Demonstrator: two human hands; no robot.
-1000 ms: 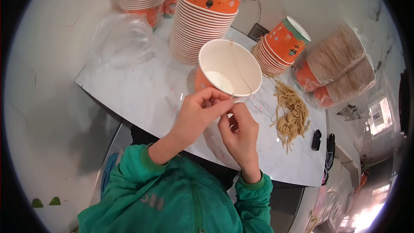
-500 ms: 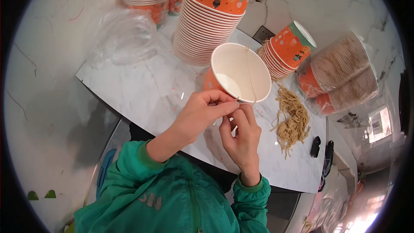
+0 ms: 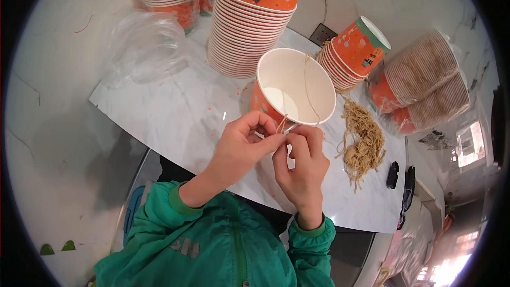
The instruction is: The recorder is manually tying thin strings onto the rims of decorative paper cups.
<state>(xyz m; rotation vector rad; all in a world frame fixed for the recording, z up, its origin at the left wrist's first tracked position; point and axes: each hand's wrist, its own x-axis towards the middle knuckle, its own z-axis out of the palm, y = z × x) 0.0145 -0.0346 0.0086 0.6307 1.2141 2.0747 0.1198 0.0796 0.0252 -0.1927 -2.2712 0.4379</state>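
An orange paper tub [image 3: 271,82] with a white inside tilts toward me on the table, its mouth facing up. A tan string [image 3: 308,85] runs across its inside from the far rim to the near rim. At the near rim my left hand [image 3: 241,141] pinches a small loop of the string between thumb and fingers. Close against it, my right hand [image 3: 303,162] has its fingertips pressed together at the same spot, gripping the string too. The exact string ends between the fingertips are hidden.
Behind the tub rises a tall stack of paper tubs [image 3: 247,32]. A shorter stack [image 3: 358,48], plastic-wrapped stacks [image 3: 425,77] and a pile of tan strings [image 3: 362,138] are to the right. Crumpled clear plastic [image 3: 141,48] lies left; a small black object [image 3: 392,175] sits near the right edge.
A small loop of string now stands up above my left fingertips at the near rim. Both hands stay together there; the whole view has shifted slightly.
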